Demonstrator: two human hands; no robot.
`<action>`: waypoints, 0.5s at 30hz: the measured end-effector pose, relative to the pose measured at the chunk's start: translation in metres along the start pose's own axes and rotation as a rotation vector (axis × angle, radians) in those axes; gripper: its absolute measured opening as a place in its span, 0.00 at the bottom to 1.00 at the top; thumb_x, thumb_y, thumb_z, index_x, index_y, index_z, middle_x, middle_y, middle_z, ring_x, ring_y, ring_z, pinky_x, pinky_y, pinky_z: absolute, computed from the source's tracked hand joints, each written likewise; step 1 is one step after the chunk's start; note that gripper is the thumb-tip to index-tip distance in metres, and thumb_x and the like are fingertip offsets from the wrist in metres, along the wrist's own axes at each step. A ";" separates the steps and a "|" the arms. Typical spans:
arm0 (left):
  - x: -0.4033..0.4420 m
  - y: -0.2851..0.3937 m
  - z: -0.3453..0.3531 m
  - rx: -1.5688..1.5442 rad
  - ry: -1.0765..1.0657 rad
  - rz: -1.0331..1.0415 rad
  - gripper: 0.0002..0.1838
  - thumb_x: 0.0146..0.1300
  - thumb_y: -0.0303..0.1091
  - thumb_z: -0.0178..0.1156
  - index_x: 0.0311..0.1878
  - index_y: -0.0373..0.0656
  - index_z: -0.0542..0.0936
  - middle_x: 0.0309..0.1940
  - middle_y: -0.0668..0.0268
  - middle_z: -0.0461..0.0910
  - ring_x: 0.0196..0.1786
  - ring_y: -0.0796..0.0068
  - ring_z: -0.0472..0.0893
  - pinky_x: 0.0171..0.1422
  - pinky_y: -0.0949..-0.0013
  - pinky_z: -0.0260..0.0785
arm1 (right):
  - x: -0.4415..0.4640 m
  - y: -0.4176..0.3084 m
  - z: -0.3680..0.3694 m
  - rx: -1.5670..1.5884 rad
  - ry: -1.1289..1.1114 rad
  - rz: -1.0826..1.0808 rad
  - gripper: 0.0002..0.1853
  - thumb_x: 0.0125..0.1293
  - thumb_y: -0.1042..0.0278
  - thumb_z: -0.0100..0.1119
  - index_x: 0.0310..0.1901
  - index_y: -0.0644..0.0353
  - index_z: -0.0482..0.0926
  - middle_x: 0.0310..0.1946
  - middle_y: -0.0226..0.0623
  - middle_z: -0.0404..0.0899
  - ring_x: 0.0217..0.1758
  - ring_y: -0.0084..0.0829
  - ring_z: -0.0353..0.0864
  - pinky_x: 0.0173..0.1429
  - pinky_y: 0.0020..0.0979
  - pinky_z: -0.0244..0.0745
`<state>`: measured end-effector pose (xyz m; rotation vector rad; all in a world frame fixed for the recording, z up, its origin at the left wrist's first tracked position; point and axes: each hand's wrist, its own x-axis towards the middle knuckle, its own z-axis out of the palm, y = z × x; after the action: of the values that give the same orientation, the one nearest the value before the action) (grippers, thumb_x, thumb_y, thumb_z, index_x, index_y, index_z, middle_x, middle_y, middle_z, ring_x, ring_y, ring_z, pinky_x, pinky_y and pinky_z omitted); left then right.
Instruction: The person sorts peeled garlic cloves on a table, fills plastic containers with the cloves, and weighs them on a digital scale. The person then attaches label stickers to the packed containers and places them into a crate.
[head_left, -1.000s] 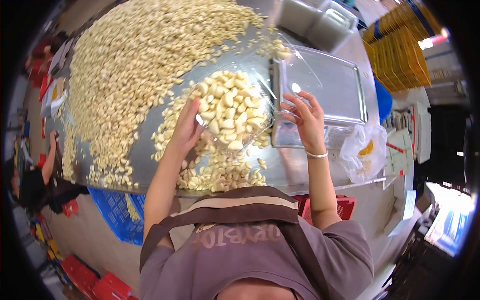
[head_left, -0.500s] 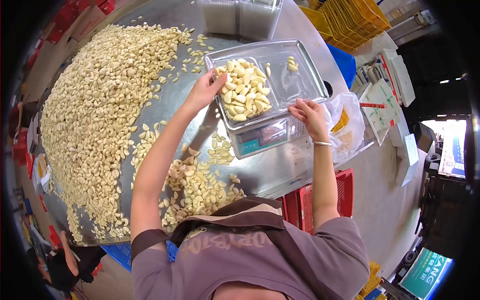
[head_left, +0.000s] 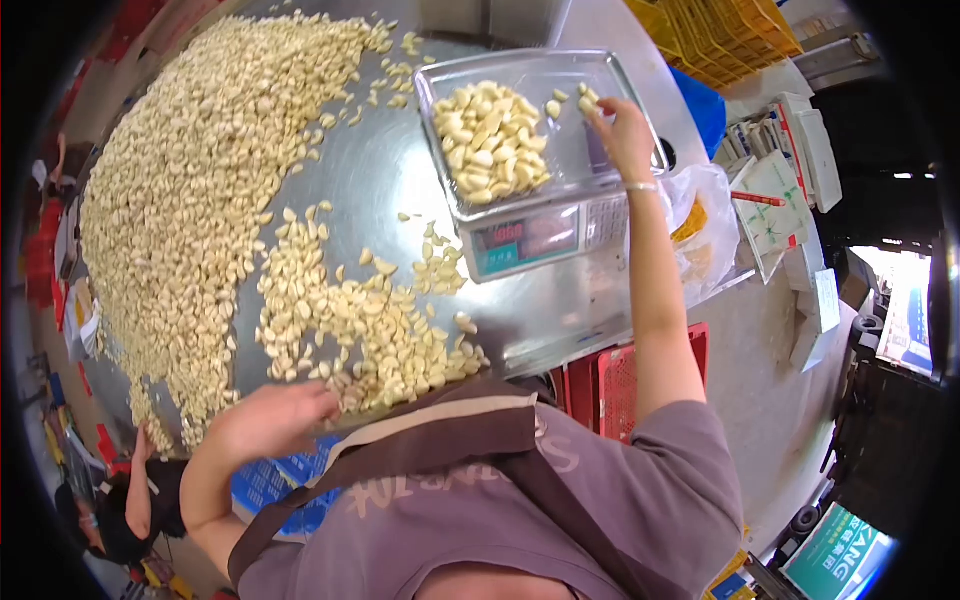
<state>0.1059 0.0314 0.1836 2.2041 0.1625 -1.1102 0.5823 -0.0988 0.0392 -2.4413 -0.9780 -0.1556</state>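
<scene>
My right hand (head_left: 628, 142) reaches over the far right of the metal scale pan (head_left: 655, 160), its fingers closed on a peeled garlic clove (head_left: 588, 98) beside a couple of loose ones. On the left of the pan, a clear plastic box holds a heap of garlic cloves (head_left: 490, 140). Red digits glow on the scale's display (head_left: 505, 237). Close to the table's near edge, my left hand (head_left: 275, 415) is smeared by motion. Its fingertips are by the smaller spread of garlic cloves (head_left: 400, 345); whether they grip any cannot be made out.
A large mound of garlic cloves (head_left: 190, 190) covers the table's left side. Yellow crates (head_left: 725, 40) stand beyond the far right. A plastic bag (head_left: 700, 225) hangs right of the scale, and a red crate (head_left: 618, 385) sits below the near edge. Another person's arm (head_left: 140, 490) shows lower left.
My left hand has left the clear box of cloves and swung down to the near cloves. My right hand has moved from the pan's near edge to the cloves at its far right.
</scene>
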 end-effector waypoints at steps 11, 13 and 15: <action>-0.137 0.021 0.066 -0.573 0.145 0.446 0.05 0.54 0.27 0.58 0.35 0.45 0.77 0.24 0.68 0.76 0.24 0.71 0.77 0.30 0.72 0.68 | 0.011 -0.005 0.013 0.047 0.037 0.031 0.16 0.55 0.53 0.62 0.33 0.60 0.83 0.33 0.36 0.82 0.35 0.33 0.82 0.36 0.33 0.73; -0.146 0.046 0.053 -0.563 0.435 0.945 0.07 0.60 0.24 0.51 0.31 0.44 0.78 0.24 0.68 0.79 0.20 0.75 0.77 0.32 0.77 0.68 | 0.001 -0.029 0.001 0.415 -0.030 0.057 0.14 0.57 0.59 0.62 0.34 0.63 0.82 0.33 0.37 0.82 0.33 0.29 0.82 0.35 0.29 0.74; -0.126 0.069 0.059 -0.321 0.778 1.507 0.10 0.60 0.25 0.47 0.28 0.43 0.78 0.28 0.65 0.80 0.26 0.73 0.79 0.34 0.72 0.70 | -0.017 -0.060 -0.010 0.800 -0.112 0.070 0.11 0.59 0.65 0.62 0.35 0.66 0.80 0.32 0.38 0.82 0.33 0.25 0.81 0.35 0.25 0.76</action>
<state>0.0132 -0.0361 0.2886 1.5984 -0.8041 0.5558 0.5297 -0.0772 0.0680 -1.7473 -0.7903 0.3413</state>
